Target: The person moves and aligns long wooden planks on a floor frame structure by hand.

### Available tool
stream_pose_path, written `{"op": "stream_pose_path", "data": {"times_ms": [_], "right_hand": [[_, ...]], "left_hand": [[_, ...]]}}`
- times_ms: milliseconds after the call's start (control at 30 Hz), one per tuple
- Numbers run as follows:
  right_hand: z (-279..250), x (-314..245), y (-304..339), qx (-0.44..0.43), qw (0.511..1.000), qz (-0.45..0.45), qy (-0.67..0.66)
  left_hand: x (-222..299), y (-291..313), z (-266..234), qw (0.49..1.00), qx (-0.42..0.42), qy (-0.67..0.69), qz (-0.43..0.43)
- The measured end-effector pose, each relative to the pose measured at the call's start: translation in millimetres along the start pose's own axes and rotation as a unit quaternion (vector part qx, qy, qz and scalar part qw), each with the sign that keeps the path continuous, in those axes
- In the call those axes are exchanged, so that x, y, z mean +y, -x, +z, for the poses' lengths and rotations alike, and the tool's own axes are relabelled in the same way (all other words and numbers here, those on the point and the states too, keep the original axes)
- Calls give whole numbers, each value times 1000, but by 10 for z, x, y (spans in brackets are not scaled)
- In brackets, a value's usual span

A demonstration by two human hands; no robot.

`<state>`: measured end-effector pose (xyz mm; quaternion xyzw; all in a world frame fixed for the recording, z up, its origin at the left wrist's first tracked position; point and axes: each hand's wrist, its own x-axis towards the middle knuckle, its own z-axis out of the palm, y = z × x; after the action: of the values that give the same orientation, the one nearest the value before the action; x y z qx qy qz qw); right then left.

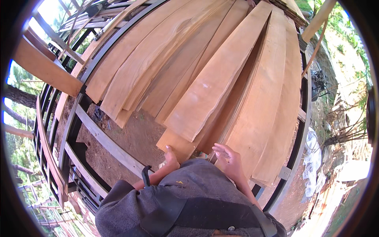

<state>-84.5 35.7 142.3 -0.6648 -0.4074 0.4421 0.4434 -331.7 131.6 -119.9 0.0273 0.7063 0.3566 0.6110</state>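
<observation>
"What is held by the left hand [170,158]?"

"The near end of the lower board [178,145] is gripped, the thumb laid on top; the fingers are mostly hidden."

"And the right hand [229,161]?"

"It is held wide, fingers spread, at the near end of the stacked boards [260,130]; whether they are touched cannot be told."

"What else is seen?"

"Beyond the left hand, the lower board is overlapped by a broad board [215,91]. Left of that hand, a grey rail [112,141] is set."
</observation>
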Motion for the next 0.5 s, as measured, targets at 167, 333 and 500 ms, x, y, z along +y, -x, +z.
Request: {"op": "stream_pose_path", "data": {"times_ms": [167, 333, 500], "right_hand": [[51, 113, 207, 47, 999, -10, 17], [152, 156, 263, 64, 995, -36, 67], [206, 194, 280, 65, 991, -66, 93]], "left_hand": [[-1, -51, -182, 991, -125, -26, -24], [296, -102, -437, 991, -122, -47, -17], [367, 168, -248, 989, -119, -63, -55]]}}
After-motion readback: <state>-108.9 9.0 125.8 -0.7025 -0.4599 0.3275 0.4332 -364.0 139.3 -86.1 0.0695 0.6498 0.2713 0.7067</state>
